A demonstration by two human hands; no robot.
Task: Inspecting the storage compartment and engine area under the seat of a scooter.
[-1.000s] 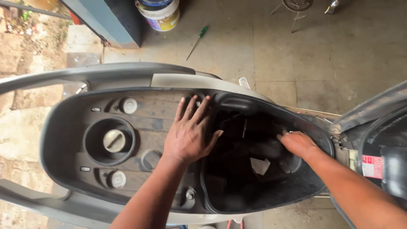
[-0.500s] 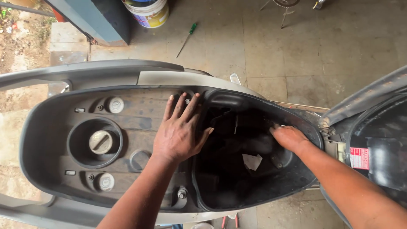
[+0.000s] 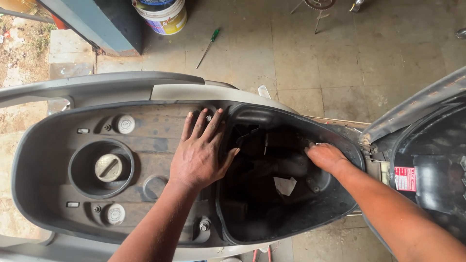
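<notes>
Pressing flat with fingers spread, left hand [image 3: 200,154] holding nothing, resting on dusty tray [image 3: 145,127] beside storage tub [image 3: 252,213]; right hand [image 3: 326,156] nearer, reaching rightward inside tub toward far wall, fingertips hidden, grasp impossible to judge.

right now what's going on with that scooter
A person is leaning over a scooter with its seat lifted, both bare hands in the open under-seat tray. The left hand lies flat, fingers spread, on the grey panel beside the round fuel cap. The right hand reaches into the dark storage well, fingertips at its far wall; what they touch is hidden. A scrap of white paper lies in the well, and a green-handled screwdriver lies on the floor beyond.
</notes>
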